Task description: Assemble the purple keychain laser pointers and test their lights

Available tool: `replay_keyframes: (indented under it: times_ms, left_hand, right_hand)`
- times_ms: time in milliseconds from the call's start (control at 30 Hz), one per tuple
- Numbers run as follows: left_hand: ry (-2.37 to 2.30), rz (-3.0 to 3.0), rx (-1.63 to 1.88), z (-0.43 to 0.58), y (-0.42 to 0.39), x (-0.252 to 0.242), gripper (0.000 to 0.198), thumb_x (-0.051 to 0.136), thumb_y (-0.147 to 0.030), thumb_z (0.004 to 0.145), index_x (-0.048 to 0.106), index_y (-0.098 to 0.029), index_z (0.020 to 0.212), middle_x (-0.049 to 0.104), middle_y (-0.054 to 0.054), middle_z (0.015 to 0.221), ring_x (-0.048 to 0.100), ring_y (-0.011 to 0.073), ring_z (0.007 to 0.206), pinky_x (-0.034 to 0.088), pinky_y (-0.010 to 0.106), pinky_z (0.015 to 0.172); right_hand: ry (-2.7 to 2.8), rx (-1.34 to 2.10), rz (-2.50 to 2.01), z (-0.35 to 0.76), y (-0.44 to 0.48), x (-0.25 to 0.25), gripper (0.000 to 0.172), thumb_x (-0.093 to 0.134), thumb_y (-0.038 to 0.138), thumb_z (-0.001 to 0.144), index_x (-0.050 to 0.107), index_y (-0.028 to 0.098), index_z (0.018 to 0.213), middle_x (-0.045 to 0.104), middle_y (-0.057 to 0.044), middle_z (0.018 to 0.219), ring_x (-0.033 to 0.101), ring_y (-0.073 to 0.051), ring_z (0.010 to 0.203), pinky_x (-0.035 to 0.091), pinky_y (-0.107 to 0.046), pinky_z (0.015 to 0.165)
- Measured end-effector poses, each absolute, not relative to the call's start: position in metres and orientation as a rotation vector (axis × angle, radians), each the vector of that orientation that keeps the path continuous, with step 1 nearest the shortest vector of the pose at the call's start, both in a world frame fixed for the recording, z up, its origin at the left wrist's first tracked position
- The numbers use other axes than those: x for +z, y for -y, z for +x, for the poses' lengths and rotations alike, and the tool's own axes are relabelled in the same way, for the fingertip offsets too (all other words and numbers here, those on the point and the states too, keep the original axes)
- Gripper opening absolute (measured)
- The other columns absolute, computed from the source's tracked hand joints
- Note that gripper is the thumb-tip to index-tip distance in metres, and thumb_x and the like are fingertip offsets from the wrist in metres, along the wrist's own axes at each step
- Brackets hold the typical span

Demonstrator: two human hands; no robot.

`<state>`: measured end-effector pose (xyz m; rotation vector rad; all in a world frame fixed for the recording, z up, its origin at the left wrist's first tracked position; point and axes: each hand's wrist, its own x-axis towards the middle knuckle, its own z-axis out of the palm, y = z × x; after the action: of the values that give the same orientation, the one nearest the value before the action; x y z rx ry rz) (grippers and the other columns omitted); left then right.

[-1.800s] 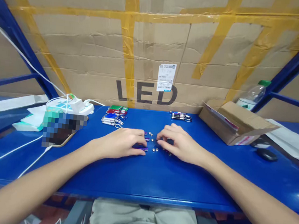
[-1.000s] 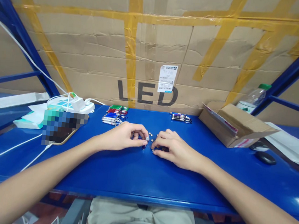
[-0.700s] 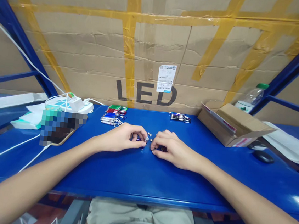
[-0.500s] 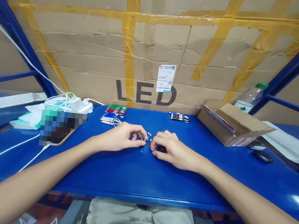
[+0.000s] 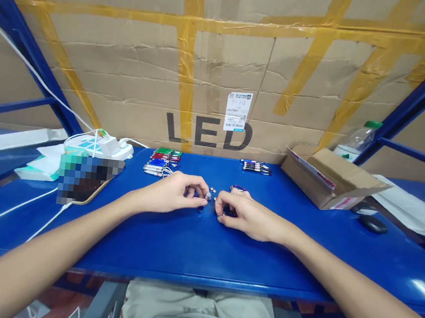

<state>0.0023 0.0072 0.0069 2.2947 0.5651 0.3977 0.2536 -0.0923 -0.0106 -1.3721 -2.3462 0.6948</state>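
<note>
My left hand (image 5: 173,194) is closed, thumb and fingers round a small blue-purple penlight (image 5: 207,196) whose silver end points toward my right hand. Most of its body is hidden by the fingers. Just across from it my right hand (image 5: 243,213) rests on the blue table, fingertips curled together in a pinch; what lies in them is too small to tell. Between the hands are several small button cells (image 5: 212,191). Behind the right hand a purple metal clip (image 5: 238,187) shows in part.
Rows of coloured penlights (image 5: 162,162) lie at back left, with more penlights (image 5: 256,167) at back centre. A phone (image 5: 92,182), power strip (image 5: 122,152) and cables are left. An open carton (image 5: 332,179), bottle (image 5: 361,139) and black mouse (image 5: 373,223) stand right.
My right fingers have drawn in slightly and the purple clip behind them shows more. The left hand keeps its hold on the penlight, nearly still.
</note>
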Motion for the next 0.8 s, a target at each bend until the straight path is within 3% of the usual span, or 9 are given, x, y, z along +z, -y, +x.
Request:
replay_keyframes:
  times_ms: [167,800]
  left_hand:
    - [-0.562,2.306,0.401,0.0023,-0.0067,0.0059,0.025,0.076,-0.039,0.096,0.075,-0.018,0.109,0.073,-0.001,0.082,0.060,0.0133,0.071,0.045,0.024,0.066]
    - [-0.545,2.307,0.417,0.0021,-0.0072,0.0073,0.025,0.073,-0.038,0.098,0.074,-0.017,0.111,0.080,0.004,0.093,0.065,0.0153,0.075,0.048,0.026,0.069]
  right_hand:
    - [2.322,0.758,-1.402,0.2536,0.0910,-0.0096,0.010,0.065,0.017,0.097,0.058,0.024,0.097,0.070,0.000,0.098,0.056,-0.026,0.103,0.036,-0.041,0.097]
    - [2.420,0.433,-1.315,0.2551,0.0904,-0.0163,0.007,0.053,0.025,0.110,0.056,0.024,0.105,0.069,-0.004,0.105,0.055,-0.025,0.100,0.035,-0.041,0.092]
